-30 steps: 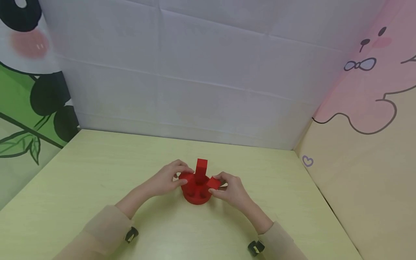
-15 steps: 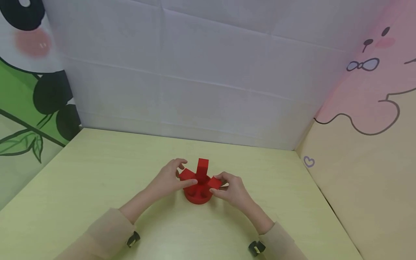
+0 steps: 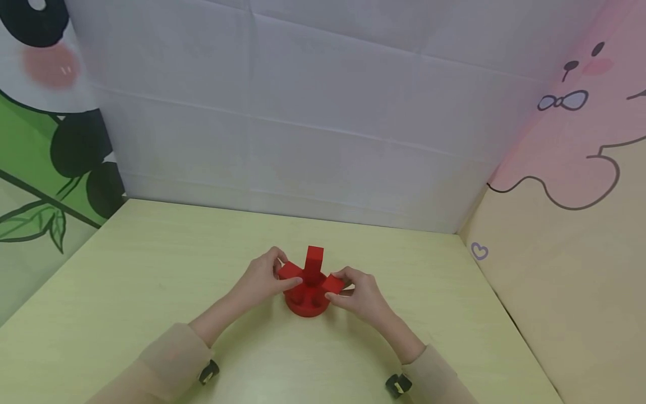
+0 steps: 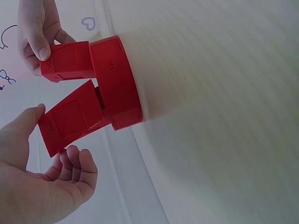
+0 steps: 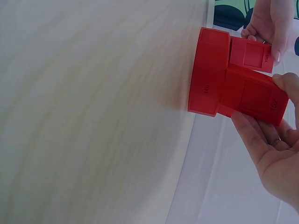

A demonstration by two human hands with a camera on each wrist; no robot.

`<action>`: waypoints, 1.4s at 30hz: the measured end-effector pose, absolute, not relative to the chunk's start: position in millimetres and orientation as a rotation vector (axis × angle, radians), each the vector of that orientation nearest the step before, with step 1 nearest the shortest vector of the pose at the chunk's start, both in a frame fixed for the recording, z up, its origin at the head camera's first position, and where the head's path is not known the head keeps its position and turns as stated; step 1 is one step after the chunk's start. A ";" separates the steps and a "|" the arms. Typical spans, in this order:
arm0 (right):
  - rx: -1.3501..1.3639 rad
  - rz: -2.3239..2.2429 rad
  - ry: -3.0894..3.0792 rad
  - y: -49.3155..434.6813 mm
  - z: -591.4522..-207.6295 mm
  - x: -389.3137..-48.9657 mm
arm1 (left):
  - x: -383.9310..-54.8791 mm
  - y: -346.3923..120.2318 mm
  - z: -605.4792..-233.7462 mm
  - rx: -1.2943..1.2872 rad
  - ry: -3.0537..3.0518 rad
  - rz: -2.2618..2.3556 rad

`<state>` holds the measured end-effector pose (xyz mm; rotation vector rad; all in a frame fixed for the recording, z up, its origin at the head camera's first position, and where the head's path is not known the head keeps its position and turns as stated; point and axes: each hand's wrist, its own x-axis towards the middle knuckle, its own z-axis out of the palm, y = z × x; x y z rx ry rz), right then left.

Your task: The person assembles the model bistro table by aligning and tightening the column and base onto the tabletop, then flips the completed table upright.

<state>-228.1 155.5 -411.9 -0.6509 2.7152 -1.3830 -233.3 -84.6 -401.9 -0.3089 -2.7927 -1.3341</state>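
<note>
A round red base with holes in its top stands on the table. Rising from its rear is an upright red block. My left hand pinches the left red block between thumb and fingers; in the left wrist view this block leans outward from the base. On the other side, my right hand holds the right red block by its outer end. The right wrist view has this block against the base, tilted outward. How deep the blocks' lower ends sit is hidden.
The pale wooden table spreads around the base. A whitish sheet hangs behind it, and a printed panel borders the right side. Black wrist bands sit at both cuffs.
The left hand has shifted its grip: its fingers lifted off half a second ago and now lie against the left block, which has turned slightly. The right hand stays on its block.
</note>
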 end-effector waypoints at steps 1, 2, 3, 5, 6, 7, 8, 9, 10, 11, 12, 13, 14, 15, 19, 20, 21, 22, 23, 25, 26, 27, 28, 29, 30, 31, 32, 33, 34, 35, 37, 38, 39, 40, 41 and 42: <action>-0.652 -1.385 2.715 155.5 -412.0 -228.1 | -233.1 -84.4 -401.5 -0.313 -2.794 -1.327; -0.652 -1.385 2.716 155.5 -412.0 -228.1 | -232.8 -84.2 -401.3 -0.316 -2.795 -1.320; -0.654 -1.383 2.718 155.5 -412.2 -228.1 | -232.7 -84.1 -401.2 -0.316 -2.798 -1.312; -0.657 -1.379 2.723 155.5 -412.5 -228.1 | -233.2 -84.0 -401.0 -0.319 -2.802 -1.297; -0.659 -1.378 2.725 155.6 -412.7 -228.1 | -233.6 -84.2 -401.1 -0.326 -2.805 -1.292; -0.660 -1.378 2.726 155.5 -412.8 -228.2 | -234.1 -84.4 -401.0 -0.334 -2.808 -1.288; -0.661 -1.378 2.727 155.6 -413.0 -228.3 | -234.8 -84.8 -401.0 -0.347 -2.808 -1.290; -0.661 -1.378 2.727 155.6 -413.2 -228.3 | -235.4 -85.3 -400.9 -0.363 -2.806 -1.294; -0.661 -1.380 2.727 155.7 -413.3 -228.4 | -236.3 -85.8 -400.9 -0.384 -2.801 -1.298; -0.663 -1.381 2.728 155.6 -413.3 -228.4 | -237.2 -86.5 -401.2 -0.409 -2.796 -1.299; -0.662 -1.383 2.726 155.7 -413.4 -228.5 | -238.0 -87.3 -401.4 -0.437 -2.790 -1.303; -0.661 -1.385 2.725 155.6 -413.5 -228.5 | -238.8 -88.1 -401.6 -0.463 -2.784 -1.304; -0.661 -1.386 2.724 155.7 -413.7 -228.5 | -239.6 -89.0 -402.0 -0.494 -2.776 -1.304; -0.661 -1.387 2.725 155.7 -413.8 -228.6 | -240.4 -89.8 -402.5 -0.524 -2.771 -1.297; -0.655 -1.383 2.727 155.9 -414.6 -228.9 | -243.3 -92.3 -402.6 -0.656 -2.753 -1.257; -0.654 -1.382 2.727 155.9 -414.7 -229.0 | -244.3 -92.8 -402.7 -0.693 -2.751 -1.240; -0.651 -1.380 2.727 156.0 -414.9 -229.1 | -245.1 -93.2 -402.6 -0.727 -2.750 -1.219; -0.649 -1.379 2.727 156.0 -415.0 -229.1 | -245.9 -93.7 -402.5 -0.762 -2.749 -1.201; -0.650 -1.379 2.727 156.0 -415.1 -229.2 | -246.9 -94.1 -402.5 -0.793 -2.748 -1.187; -0.650 -1.377 2.726 156.0 -415.1 -229.2 | -248.6 -95.0 -402.4 -0.840 -2.751 -1.165; -0.648 -1.377 2.727 156.0 -415.1 -229.1 | -249.1 -95.5 -402.0 -0.858 -2.752 -1.162; -0.647 -1.376 2.728 156.0 -415.0 -229.0 | -249.8 -95.9 -401.9 -0.873 -2.754 -1.162; -0.647 -1.376 2.728 155.9 -414.8 -228.9 | -250.5 -96.4 -402.0 -0.885 -2.756 -1.164; -0.645 -1.375 2.730 155.8 -414.7 -228.8 | -251.3 -96.9 -402.0 -0.892 -2.759 -1.172; -0.643 -1.373 2.732 155.8 -414.4 -228.7 | -252.3 -97.6 -402.6 -0.899 -2.760 -1.180; -0.642 -1.372 2.734 155.7 -414.2 -228.6 | -253.0 -98.1 -403.1 -0.904 -2.760 -1.185; -0.642 -1.371 2.735 155.6 -414.0 -228.5 | -253.5 -98.4 -403.3 -0.906 -2.763 -1.186; -0.642 -1.369 2.736 155.6 -413.7 -228.4 | -253.9 -98.8 -403.9 -0.907 -2.766 -1.184; -0.641 -1.368 2.736 155.5 -413.4 -228.2 | -253.9 -99.0 -404.2 -0.908 -2.766 -1.186; -0.641 -1.366 2.738 155.4 -413.2 -228.2 | -253.7 -99.0 -404.5 -0.906 -2.764 -1.192; -0.643 -1.363 2.740 155.3 -413.0 -228.1 | -252.8 -98.4 -404.3 -0.891 -2.758 -1.207; -0.642 -1.360 2.741 155.3 -412.9 -228.1 | -252.1 -97.8 -404.3 -0.876 -2.756 -1.218; -0.642 -1.358 2.742 155.3 -412.9 -228.1 | -251.6 -97.1 -404.6 -0.856 -2.753 -1.232; -0.641 -1.355 2.744 155.4 -413.0 -228.1 | -251.1 -95.9 -404.6 -0.830 -2.751 -1.245; -0.642 -1.352 2.746 155.5 -413.2 -228.2 | -250.6 -94.6 -404.8 -0.796 -2.754 -1.257; -0.641 -1.350 2.747 155.6 -413.4 -228.3 | -250.1 -92.9 -404.9 -0.756 -2.757 -1.269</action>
